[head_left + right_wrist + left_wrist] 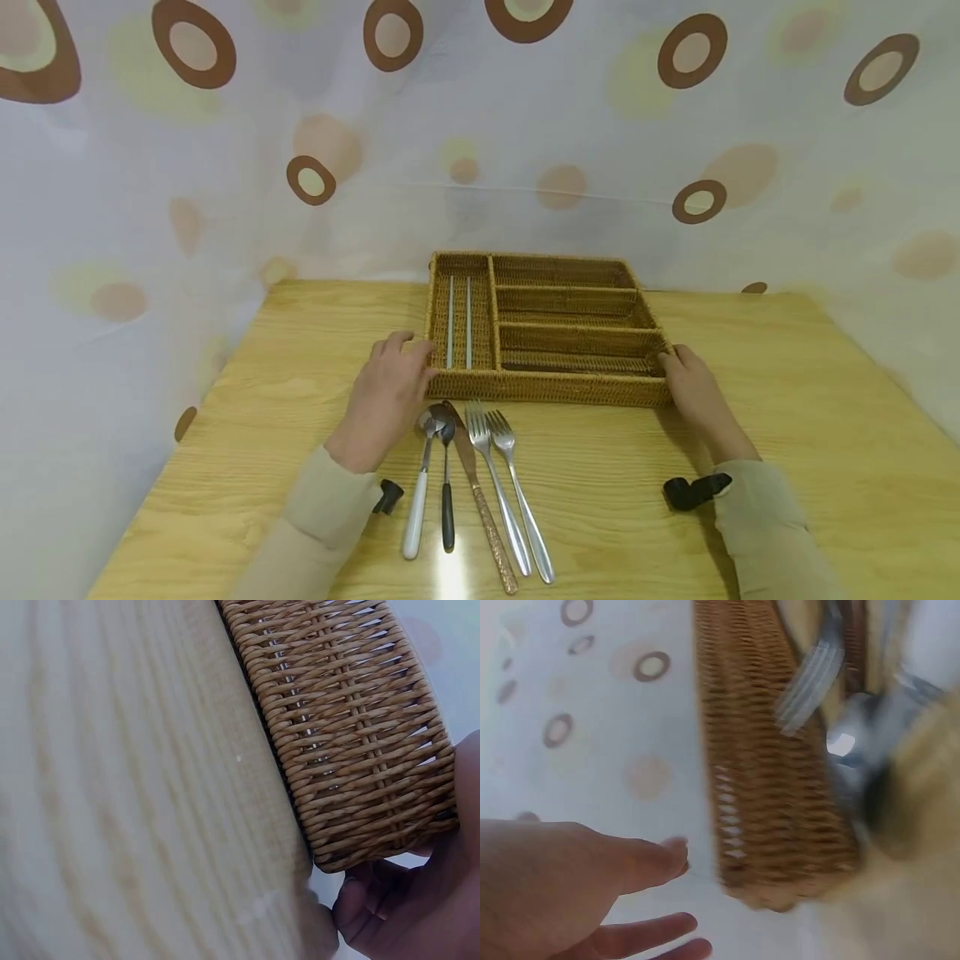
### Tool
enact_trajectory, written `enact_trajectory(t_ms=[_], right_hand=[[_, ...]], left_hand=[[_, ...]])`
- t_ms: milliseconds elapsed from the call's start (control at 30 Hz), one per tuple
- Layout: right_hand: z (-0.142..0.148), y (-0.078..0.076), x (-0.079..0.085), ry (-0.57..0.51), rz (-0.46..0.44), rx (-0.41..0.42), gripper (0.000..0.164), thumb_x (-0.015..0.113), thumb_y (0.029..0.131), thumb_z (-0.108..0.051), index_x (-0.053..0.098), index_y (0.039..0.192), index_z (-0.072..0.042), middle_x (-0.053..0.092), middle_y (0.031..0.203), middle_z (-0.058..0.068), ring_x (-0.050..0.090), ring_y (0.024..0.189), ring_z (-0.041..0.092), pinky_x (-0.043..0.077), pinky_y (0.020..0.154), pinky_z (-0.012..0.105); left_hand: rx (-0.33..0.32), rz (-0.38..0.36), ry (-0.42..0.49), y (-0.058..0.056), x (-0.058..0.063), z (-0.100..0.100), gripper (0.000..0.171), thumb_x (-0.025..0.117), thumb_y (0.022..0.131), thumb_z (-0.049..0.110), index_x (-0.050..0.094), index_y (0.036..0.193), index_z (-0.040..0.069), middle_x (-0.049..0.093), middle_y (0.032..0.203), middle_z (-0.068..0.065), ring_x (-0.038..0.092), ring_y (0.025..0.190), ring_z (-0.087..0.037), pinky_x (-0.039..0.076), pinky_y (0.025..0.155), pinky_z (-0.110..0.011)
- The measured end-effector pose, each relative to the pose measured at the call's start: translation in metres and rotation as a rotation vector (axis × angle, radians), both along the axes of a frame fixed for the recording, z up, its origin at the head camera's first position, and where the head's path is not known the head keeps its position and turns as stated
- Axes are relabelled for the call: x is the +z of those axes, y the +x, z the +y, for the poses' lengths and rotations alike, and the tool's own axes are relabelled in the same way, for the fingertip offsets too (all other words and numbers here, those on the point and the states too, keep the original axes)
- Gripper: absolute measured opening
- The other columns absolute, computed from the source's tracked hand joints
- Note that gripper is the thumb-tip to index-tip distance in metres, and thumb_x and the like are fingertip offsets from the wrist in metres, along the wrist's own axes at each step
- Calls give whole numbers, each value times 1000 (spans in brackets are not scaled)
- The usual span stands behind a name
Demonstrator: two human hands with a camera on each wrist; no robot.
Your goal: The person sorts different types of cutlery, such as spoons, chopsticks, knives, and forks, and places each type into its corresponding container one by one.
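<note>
A wicker cutlery tray (547, 387) with several compartments stands at the table's back edge. Two pale chopsticks (468, 325) lie in its long left compartment. My right hand (697, 396) grips the front right corner, its fingers curled at the wicker wall (352, 735) in the right wrist view. Beside the front left corner is my left hand (386, 396), fingers loosely extended; the left wrist view shows a gap between thumb and tray. In front lie a white-handled spoon (416, 508), a black-handled spoon (447, 508), a table knife (487, 525) and two forks (501, 492) (525, 500).
The wooden table (600, 517) carries everything. A pale curtain (480, 125) with brown rings hangs behind and at both sides. Black wrist mounts (693, 492) stick out from the sleeves, the left one close to the white-handled spoon.
</note>
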State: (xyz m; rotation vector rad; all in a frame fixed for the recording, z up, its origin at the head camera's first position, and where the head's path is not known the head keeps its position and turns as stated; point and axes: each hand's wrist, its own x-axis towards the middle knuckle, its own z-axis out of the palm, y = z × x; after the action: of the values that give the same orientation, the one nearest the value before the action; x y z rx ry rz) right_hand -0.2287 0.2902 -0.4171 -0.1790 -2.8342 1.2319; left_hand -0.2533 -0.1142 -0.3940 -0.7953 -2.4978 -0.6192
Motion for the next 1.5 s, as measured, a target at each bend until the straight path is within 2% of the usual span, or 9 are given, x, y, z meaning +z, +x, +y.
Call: enact_trajectory(t_ms=[133,233,367,467,700,933,1200,1367,1500], right_hand=[[-3,0,0,-19,32,-9,58,19,100,-41,31,132,6,38,129,30,32,120,44,29,97,63],[-4,-1,1,-39,41,-14,57,20,100,-40,31,131,7,37,129,30,32,120,44,28,98,62],[-5,-3,1,-48,22,-19,59,21,100,-40,24,136,7,28,137,32,23,126,45,23,102,63],[-4,-3,1,-45,-3,-31,61,20,100,-40,17,139,7,21,142,33,17,128,46,20,103,63],[-2,0,4,-44,22,-33,59,21,100,-40,23,137,6,28,139,31,23,127,44,24,102,62],[6,1,5,-38,31,-43,59,20,100,-39,21,137,7,28,138,32,23,126,44,24,101,63],[8,-3,-3,-28,23,-42,57,21,100,-35,24,135,9,30,136,33,25,125,45,26,102,61],[4,-4,-6,-32,18,-39,57,22,100,-36,23,136,8,29,137,32,25,126,44,26,102,61],[2,-5,-5,-28,38,-52,53,23,100,-36,32,131,6,39,128,29,35,118,41,32,98,59]], left_hand=[[-107,106,-5,19,17,10,22,64,84,5,61,105,4,60,100,-15,55,84,-22,53,71,-27],[-256,74,-104,38,24,28,20,68,79,1,66,97,8,63,88,-4,53,76,-13,49,65,-16],[-385,-20,-330,53,19,51,25,74,72,4,69,93,16,64,89,2,53,80,-9,47,75,-14],[-430,-3,-428,55,9,62,25,76,71,8,70,91,20,63,89,5,52,80,-6,45,77,-13],[-411,21,-475,55,-8,70,16,76,70,10,69,79,22,59,78,6,43,68,-8,42,63,-16],[-390,34,-495,50,-11,78,24,77,69,4,66,82,21,55,80,4,42,71,-10,43,63,-18],[-420,-4,-438,45,-20,80,9,73,76,16,66,79,21,50,77,7,38,70,-10,40,62,-18],[-462,79,-503,43,-20,86,11,75,72,20,67,79,23,50,76,7,37,70,-9,39,65,-19],[-507,179,-605,42,-18,93,6,70,75,23,66,78,26,49,76,7,34,69,-10,36,60,-18]])
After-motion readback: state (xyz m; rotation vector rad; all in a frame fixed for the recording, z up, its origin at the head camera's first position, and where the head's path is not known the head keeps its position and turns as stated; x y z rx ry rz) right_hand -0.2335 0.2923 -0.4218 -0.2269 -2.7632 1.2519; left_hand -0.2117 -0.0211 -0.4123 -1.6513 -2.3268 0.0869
